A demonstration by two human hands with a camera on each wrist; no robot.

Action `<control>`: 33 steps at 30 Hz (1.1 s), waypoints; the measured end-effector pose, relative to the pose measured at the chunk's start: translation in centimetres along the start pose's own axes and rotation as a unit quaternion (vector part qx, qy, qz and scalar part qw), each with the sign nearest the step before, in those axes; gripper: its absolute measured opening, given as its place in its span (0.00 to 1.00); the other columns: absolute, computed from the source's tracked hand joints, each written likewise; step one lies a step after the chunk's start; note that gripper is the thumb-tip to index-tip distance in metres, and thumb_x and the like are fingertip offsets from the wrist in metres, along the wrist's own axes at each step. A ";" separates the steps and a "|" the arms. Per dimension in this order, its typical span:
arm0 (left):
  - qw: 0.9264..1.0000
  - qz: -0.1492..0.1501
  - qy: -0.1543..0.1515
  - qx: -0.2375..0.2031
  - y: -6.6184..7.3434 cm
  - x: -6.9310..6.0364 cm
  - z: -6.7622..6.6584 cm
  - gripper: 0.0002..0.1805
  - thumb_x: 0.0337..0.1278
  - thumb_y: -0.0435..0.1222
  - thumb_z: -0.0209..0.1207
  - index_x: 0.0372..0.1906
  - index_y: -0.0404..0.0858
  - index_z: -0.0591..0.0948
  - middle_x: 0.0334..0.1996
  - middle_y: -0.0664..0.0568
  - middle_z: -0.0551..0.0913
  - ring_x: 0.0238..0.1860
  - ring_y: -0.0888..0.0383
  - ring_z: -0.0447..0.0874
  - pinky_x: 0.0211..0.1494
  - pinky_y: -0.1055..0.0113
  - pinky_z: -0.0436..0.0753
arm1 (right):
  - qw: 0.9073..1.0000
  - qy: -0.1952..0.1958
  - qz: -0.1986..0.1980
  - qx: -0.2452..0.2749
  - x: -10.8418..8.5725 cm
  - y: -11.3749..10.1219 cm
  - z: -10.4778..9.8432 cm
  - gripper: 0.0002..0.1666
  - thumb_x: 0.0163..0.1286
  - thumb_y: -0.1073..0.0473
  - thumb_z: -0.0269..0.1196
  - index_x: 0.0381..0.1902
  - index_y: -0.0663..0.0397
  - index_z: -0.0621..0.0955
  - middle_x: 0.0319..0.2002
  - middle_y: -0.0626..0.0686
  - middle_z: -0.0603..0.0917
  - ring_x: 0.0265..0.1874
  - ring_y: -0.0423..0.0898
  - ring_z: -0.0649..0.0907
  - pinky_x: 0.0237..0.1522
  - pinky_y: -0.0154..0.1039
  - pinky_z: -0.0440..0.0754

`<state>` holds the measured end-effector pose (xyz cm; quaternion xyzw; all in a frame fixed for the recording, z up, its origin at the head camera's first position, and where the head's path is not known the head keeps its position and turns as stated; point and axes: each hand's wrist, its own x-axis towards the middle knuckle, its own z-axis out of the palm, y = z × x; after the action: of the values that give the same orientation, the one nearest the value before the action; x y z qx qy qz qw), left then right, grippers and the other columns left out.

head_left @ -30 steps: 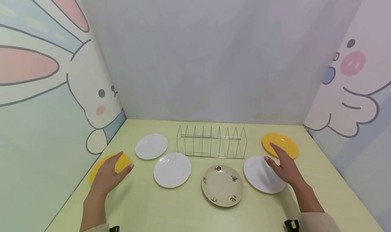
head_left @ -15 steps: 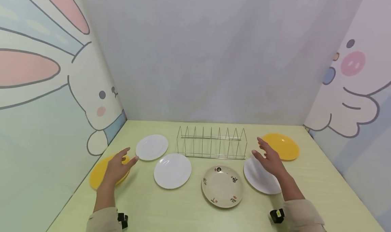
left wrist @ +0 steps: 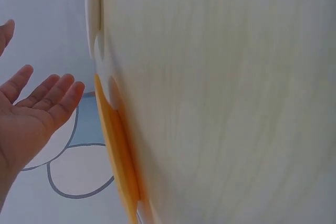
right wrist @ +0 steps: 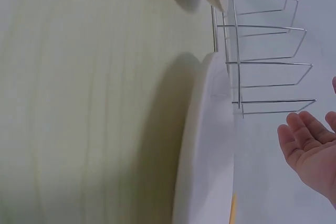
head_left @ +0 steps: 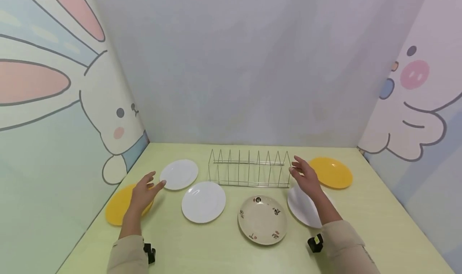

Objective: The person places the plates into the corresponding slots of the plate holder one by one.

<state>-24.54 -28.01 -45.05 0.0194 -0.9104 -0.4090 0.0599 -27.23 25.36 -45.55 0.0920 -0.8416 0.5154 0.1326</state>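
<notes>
My left hand [head_left: 144, 193] hovers over the right edge of a yellow plate [head_left: 120, 206], its fingers relaxed and holding nothing. In the left wrist view that yellow plate [left wrist: 116, 145] lies below the hand, apart from it. My right hand [head_left: 306, 177] is in the air above the far part of a white plate [head_left: 303, 210], beside the right end of a wire dish rack [head_left: 249, 162]. Its fingers are loosely bent around nothing. The right wrist view has the white plate [right wrist: 207, 150] and the rack's wires [right wrist: 273, 63] near the hand, with a gap between.
Two more white plates, a farther one [head_left: 179, 174] and a nearer one [head_left: 203, 202], lie left of the rack. A beige patterned plate [head_left: 262, 220] lies in front of it. Another yellow plate [head_left: 332, 173] lies at the back right. Walls [head_left: 231, 65] enclose the table [head_left: 202, 250].
My right hand has moved left and forward, from over the right-hand plates toward the rack's end. The left hand has shifted right, uncovering more of the yellow plate. The plates stay put.
</notes>
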 end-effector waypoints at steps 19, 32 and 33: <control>0.994 -0.081 -0.021 -0.067 -1.3 2.8 1.5 0.45 0.55 0.54 0.59 0.70 0.33 0.55 0.64 0.30 0.59 0.60 0.36 0.64 0.59 0.47 0.67 | 0.982 0.034 0.110 0.150 1.6 0.6 1.8 0.26 0.73 0.57 0.51 0.65 0.60 0.66 0.37 0.66 0.80 0.33 0.50 0.81 0.42 0.46 0.81; 0.988 -0.127 -0.041 -0.077 -2.0 4.0 2.0 0.44 0.57 0.46 0.61 0.69 0.28 0.54 0.59 0.25 0.63 0.50 0.39 0.76 0.56 0.50 0.72 | 0.956 0.010 0.162 0.245 1.9 0.7 1.2 0.27 0.72 0.57 0.54 0.66 0.57 0.65 0.30 0.55 0.78 0.28 0.45 0.80 0.45 0.49 0.79; 0.988 -0.131 -0.042 -0.074 -2.1 4.2 2.0 0.44 0.57 0.45 0.61 0.69 0.27 0.54 0.59 0.26 0.63 0.51 0.39 0.75 0.57 0.50 0.71 | 0.954 0.009 0.166 0.249 1.9 0.6 1.2 0.28 0.72 0.57 0.54 0.67 0.58 0.65 0.30 0.55 0.78 0.28 0.45 0.80 0.45 0.48 0.79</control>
<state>-28.97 -28.29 -47.49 0.1170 -0.8689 -0.4800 -0.0314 -29.39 24.55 -45.99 -0.0234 -0.6890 0.7239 0.0262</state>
